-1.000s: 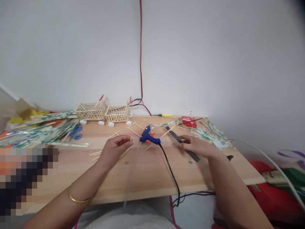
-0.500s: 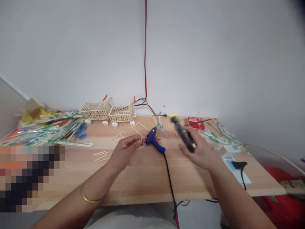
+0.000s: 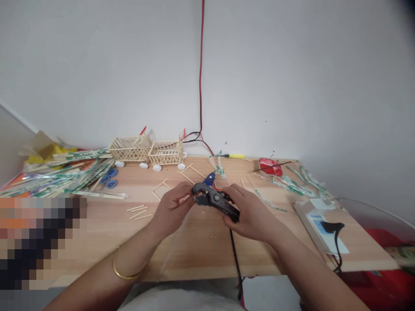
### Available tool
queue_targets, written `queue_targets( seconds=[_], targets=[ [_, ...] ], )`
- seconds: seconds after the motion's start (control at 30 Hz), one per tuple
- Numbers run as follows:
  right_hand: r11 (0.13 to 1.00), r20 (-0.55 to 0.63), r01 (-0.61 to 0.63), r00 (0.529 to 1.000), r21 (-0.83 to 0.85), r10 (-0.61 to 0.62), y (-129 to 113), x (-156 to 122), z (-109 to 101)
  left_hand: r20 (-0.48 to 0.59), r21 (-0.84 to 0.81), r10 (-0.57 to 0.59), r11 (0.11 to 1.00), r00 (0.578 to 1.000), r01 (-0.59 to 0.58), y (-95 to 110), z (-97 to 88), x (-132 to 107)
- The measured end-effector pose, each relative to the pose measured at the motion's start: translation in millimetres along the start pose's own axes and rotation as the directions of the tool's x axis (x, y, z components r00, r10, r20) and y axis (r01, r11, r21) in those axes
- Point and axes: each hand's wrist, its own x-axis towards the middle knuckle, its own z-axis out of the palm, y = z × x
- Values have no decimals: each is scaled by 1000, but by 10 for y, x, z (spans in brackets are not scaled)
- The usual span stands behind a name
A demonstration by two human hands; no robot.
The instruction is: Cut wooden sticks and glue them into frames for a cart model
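Observation:
My right hand [image 3: 248, 210] is wrapped round the dark handles of a pair of pruning shears [image 3: 215, 198], whose jaws point left. Close against those jaws, my left hand [image 3: 173, 205] pinches a thin wooden stick, mostly covered by the fingers. Behind the shears lies a blue glue gun [image 3: 210, 178], partly hidden. Several short cut sticks [image 3: 138, 211] rest to the left of my left hand. Two square stick frames, a nearer one [image 3: 161, 186] and a farther one [image 3: 192, 172], lie beyond it.
Two small stick carts [image 3: 129, 150] with white wheels stand at the back left. Wrapped chopsticks [image 3: 87, 172] pile up beside blue wheels [image 3: 111, 184]. At the right are a red tray [image 3: 270, 167], torn wrappers [image 3: 293, 185] and a power strip [image 3: 319, 222]. The glue gun's cord [image 3: 235, 255] crosses the front edge.
My right hand has brought the shears left and down to the fingertips of my left hand, in front of the glue gun. My left hand keeps its pinch.

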Motion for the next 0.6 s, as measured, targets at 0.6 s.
queue_targets(
  seconds=[0.6],
  targets=[
    [1000,43,-4,999,-21,5,-37,42,64,-4,102,71,992,997,-70,-34,-28,-11]
  ],
)
